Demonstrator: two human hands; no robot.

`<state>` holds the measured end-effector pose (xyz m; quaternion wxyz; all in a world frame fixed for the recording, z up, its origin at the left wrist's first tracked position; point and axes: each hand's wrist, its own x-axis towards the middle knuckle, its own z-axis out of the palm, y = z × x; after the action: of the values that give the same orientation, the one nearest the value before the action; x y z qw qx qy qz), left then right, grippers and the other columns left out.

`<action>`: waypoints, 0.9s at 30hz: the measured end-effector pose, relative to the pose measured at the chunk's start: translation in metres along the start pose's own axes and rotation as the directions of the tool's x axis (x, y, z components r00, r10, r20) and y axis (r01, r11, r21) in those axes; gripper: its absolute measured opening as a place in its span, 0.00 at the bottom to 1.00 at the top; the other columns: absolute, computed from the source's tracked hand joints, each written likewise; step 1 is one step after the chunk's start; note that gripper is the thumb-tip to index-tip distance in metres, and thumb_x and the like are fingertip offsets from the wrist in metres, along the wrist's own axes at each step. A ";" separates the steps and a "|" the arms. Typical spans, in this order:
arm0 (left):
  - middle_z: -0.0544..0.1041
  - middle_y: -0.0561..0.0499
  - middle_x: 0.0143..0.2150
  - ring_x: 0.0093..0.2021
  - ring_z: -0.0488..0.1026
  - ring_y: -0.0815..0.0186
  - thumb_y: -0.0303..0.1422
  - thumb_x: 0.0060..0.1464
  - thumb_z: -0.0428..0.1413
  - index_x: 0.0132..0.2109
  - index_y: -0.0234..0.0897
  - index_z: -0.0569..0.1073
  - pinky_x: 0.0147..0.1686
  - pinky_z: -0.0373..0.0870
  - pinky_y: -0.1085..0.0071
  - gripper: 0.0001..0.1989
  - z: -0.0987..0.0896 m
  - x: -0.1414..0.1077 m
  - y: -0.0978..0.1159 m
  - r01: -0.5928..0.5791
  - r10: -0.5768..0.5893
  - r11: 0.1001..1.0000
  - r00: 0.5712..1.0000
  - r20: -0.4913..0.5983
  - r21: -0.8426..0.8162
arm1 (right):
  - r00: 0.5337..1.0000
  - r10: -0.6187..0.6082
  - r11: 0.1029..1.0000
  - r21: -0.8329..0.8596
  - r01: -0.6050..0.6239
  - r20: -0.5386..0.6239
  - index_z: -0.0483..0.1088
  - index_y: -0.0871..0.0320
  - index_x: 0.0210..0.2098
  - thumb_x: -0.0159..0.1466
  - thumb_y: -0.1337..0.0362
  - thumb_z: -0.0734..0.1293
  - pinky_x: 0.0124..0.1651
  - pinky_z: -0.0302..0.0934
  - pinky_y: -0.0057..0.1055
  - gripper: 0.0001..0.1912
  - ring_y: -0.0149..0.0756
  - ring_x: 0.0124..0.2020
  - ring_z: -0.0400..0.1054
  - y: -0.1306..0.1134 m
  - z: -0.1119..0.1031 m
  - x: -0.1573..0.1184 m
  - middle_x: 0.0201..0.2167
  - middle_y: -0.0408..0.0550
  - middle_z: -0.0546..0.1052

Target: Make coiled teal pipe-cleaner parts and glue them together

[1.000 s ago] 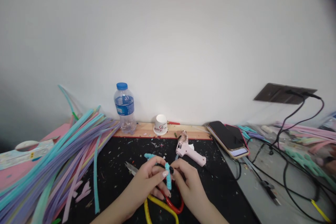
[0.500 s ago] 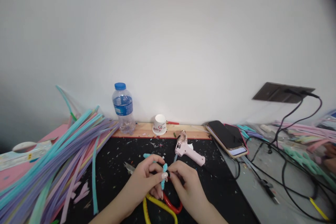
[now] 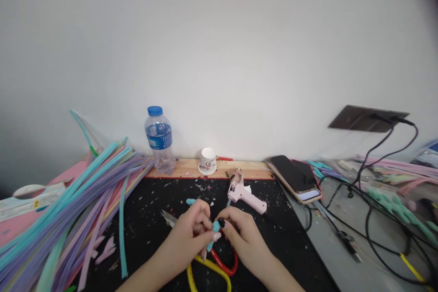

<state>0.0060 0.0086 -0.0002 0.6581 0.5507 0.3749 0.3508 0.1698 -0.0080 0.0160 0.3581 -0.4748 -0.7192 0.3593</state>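
Both hands meet over the black mat (image 3: 150, 219) around a short turquoise pipe cleaner piece (image 3: 216, 226). My left hand (image 3: 193, 232) pinches it between thumb and fingers, its lower end sticking out below the thumb. From the other side, my right hand (image 3: 241, 230) closes thumb and forefinger on its upper part; a dark-nailed thumb shows there. Scissors with one yellow handle (image 3: 214, 267) and one red handle (image 3: 227, 270) lie beneath the hands, blades pointing left. Another turquoise piece (image 3: 190, 201) rests just behind my left hand.
A pink glue gun (image 3: 248, 196) lies behind my right hand. Pastel pipe cleaners (image 3: 85, 205) are heaped at left. A water bottle (image 3: 159, 141) and paper cup (image 3: 207, 162) stand by the wall. At right are phones (image 3: 296, 178), black cables (image 3: 367, 223) and part of another person's hand.
My right thumb and forefinger have moved up onto the turquoise piece, which stood upright and more exposed before. It is now bent or folded and largely covered by the fingers.
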 end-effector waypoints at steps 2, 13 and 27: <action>0.67 0.62 0.25 0.15 0.63 0.78 0.25 0.48 0.56 0.33 0.41 0.55 0.14 0.63 0.82 0.15 0.001 0.000 -0.001 0.022 -0.021 0.999 0.999 0.035 -0.034 | 1.000 -0.016 1.000 -0.006 0.016 0.026 0.65 0.59 0.31 0.63 0.67 0.58 0.29 0.54 0.25 0.07 0.30 0.26 0.59 -0.001 -0.001 0.000 0.25 0.41 0.66; 0.64 0.63 0.23 0.16 0.63 0.79 0.31 0.49 0.58 0.31 0.40 0.53 0.16 0.65 0.81 0.17 0.001 -0.004 0.009 0.107 -0.077 0.982 0.978 0.192 -0.156 | 0.990 -0.121 0.992 0.036 0.119 0.076 0.66 0.58 0.34 0.64 0.66 0.56 0.35 0.57 0.28 0.08 0.32 0.30 0.61 -0.006 -0.006 -0.002 0.30 0.44 0.69; 0.67 0.58 0.27 0.24 0.63 0.74 0.29 0.50 0.55 0.32 0.38 0.59 0.24 0.59 0.78 0.10 -0.002 0.001 0.008 -0.070 0.070 0.997 0.998 -0.006 0.022 | 0.989 0.146 0.909 0.392 -0.140 0.015 0.72 0.57 0.34 0.57 0.69 0.64 0.22 0.56 0.23 0.06 0.25 0.19 0.60 0.007 -0.003 0.003 0.24 0.41 0.71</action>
<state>0.0042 0.0112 0.0079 0.6383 0.5693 0.3614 0.3713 0.1743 -0.0021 0.0115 0.4237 -0.4478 -0.5934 0.5175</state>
